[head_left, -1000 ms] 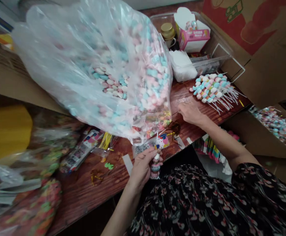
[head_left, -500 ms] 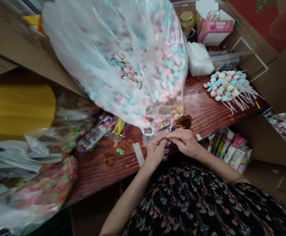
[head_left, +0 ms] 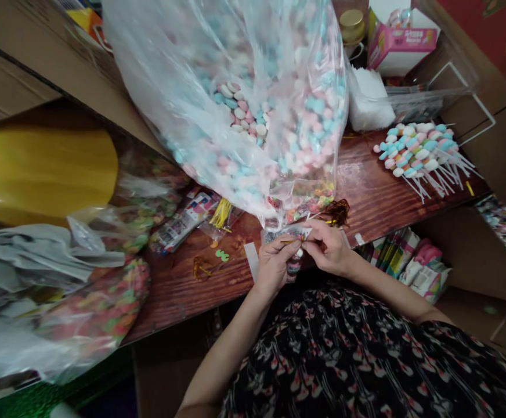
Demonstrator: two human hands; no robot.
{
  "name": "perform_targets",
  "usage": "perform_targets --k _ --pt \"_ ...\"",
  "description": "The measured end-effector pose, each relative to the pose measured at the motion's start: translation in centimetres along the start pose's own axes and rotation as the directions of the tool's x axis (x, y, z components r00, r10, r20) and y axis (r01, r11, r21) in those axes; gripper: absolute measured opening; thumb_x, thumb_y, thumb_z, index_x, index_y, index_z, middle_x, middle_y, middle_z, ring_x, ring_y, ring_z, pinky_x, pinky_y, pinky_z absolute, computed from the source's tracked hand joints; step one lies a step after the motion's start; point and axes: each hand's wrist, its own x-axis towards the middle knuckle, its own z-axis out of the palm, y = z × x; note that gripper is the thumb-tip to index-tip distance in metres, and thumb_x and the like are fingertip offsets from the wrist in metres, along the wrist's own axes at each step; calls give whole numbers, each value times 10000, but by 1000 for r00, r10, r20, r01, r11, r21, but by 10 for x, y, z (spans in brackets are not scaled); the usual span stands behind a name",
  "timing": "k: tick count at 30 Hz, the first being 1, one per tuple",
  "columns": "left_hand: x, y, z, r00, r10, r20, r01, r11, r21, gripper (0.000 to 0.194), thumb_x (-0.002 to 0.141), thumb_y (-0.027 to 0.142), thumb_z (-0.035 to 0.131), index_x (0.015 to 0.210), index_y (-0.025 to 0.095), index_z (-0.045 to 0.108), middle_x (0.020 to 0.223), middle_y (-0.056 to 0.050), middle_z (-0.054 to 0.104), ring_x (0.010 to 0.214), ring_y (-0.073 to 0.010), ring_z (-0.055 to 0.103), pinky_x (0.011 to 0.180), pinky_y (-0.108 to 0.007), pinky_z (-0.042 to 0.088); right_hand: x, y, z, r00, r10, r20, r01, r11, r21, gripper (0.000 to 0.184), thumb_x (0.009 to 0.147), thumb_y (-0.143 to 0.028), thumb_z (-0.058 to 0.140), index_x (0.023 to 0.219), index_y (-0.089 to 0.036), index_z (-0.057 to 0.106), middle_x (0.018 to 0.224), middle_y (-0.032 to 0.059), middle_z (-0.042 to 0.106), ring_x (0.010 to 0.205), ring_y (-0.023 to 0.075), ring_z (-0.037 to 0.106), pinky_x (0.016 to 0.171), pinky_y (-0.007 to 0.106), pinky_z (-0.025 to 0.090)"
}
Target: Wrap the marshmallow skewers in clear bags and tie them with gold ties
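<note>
Both my hands meet at the front edge of a wood-grain table. My left hand grips a stick of stacked candies inside a clear plastic sleeve. My right hand pinches the sleeve's printed top, with a gold twist tie just beyond its fingers. A huge clear bag of pink, blue and white candies lies directly ahead. Finished candy skewers lie to the right.
A white paper strip and loose gold ties lie left of my hands. Filled candy bags and a yellow object crowd the left. A plastic tub holds a pink box. Cardboard boxes stand at the right.
My right hand has left the tabletop and joined my left at the sleeve's top. The packet has risen from low in my left hand, and the whole scene has shifted rightward in view.
</note>
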Motion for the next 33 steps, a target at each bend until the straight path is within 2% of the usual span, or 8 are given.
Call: perform_targets --k 4,9,13,15,18,22,25,33 --pt "-1 3 5 1000 5 -23 -6 1000 -30 174 608 301 847 661 179 735 635 16 610 559 -65 514 547 -188 422 -7 -3 1 992 -8 -124 3 999 -46 35 856 -169 574 870 -195 594 729 2 620 658 123 555 649 248 437" --pt "-1 5 5 995 14 101 -28 989 145 173 686 329 801 703 172 728 759 1 611 548 -57 505 475 -174 399 -3 -1 -14 907 382 176 -417 875 248 178 842 -276 610 703 -174 567 645 -35 533 622 100 480 614 227 387" --pt "-4 15 7 957 -161 242 122 979 166 221 691 336 799 693 148 684 624 25 543 461 -48 449 412 -164 348 5 8 -30 811 288 509 -486 816 313 145 844 -282 554 761 -162 544 689 -36 530 655 100 483 642 221 406" --pt "-6 20 8 900 -292 325 265 956 125 237 672 328 810 681 141 664 545 36 521 422 -52 434 404 -172 355 8 10 -37 794 141 591 -375 880 293 133 877 -264 514 791 -165 532 708 -25 537 671 105 487 656 229 419" --pt "-10 28 9 776 -448 444 441 889 126 256 642 329 825 649 130 663 478 26 529 375 -60 431 382 -182 346 10 6 -47 821 -210 531 127 974 188 123 911 -178 436 839 -164 535 768 25 556 735 140 491 705 284 438" --pt "-10 38 9 592 -587 552 548 795 258 256 569 321 858 620 122 705 497 -13 604 374 -64 445 364 -181 327 12 -2 -57 604 -644 470 694 715 87 170 926 -150 416 915 -142 585 798 71 556 758 182 475 724 363 432" --pt "-7 43 10 501 -634 589 548 759 352 198 557 274 853 640 136 739 510 -17 626 394 -69 461 380 -182 343 14 -6 -61 529 -730 433 773 625 109 193 944 -173 441 974 -110 621 771 70 547 733 184 468 681 360 421" --pt "8 43 10 410 -654 636 408 755 514 120 563 210 836 602 158 735 525 -19 643 439 -97 495 418 -207 376 13 -10 -58 548 -674 495 733 672 103 190 957 -208 475 872 -153 636 750 36 539 721 154 445 685 328 391"
